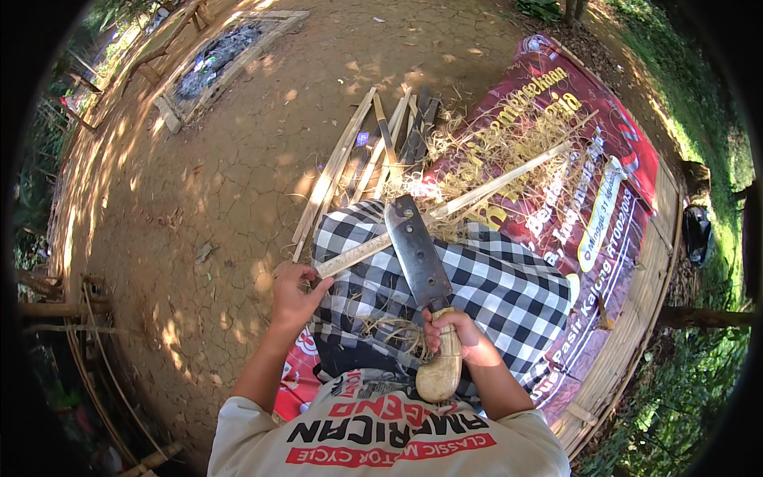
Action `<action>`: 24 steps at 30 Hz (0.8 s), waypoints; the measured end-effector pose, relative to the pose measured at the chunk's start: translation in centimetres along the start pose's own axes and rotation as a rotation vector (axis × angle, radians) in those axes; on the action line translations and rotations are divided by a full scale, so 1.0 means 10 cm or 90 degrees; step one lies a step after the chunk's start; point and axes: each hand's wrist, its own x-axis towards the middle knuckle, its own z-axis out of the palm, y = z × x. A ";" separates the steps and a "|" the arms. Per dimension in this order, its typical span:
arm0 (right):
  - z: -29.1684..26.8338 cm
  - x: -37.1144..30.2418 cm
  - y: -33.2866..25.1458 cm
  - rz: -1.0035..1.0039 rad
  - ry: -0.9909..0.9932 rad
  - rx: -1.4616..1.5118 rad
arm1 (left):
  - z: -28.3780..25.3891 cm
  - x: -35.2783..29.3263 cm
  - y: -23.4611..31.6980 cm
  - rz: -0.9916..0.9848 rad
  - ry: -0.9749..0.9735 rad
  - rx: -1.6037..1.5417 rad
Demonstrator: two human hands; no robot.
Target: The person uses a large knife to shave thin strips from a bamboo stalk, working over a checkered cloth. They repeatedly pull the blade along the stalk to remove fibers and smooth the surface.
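Observation:
My right hand [461,334] is wrapped round the pale curved handle of a machete [419,253]. Its broad dark blade points away from me and crosses over a long bamboo strip [501,183]. The near end of that strip is pinched in my left hand [297,288], and its far end reaches out to the right over a heap of shavings [517,135]. A black-and-white checked cloth [501,290] covers my lap beneath the blade and strip. Some curled shavings [401,334] lie on the cloth near the machete handle.
Several split bamboo strips [338,175] lie on the cracked earth ahead of me, some with dark skin. A red printed banner [612,230] spreads to the right over a bamboo platform [636,326]. At the far left, a framed ash pit [218,63] is set in the ground.

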 end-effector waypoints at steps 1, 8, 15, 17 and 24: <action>0.01 0.00 -0.01 0.002 0.007 0.009 | 0.03 -0.03 -0.04 -0.066 -0.034 -0.068; 0.07 -0.09 -0.03 -0.016 0.036 0.012 | 0.10 0.05 0.02 -0.350 -0.143 -0.342; 0.21 -0.28 -0.10 -0.061 0.016 0.029 | 0.03 0.24 0.34 0.046 0.090 -0.172; 0.27 -0.33 -0.12 -0.065 0.017 -0.040 | -0.02 0.30 0.41 0.078 0.095 -0.156; 0.26 -0.35 -0.12 -0.009 -0.123 0.084 | -0.19 0.43 0.61 0.206 0.089 -0.117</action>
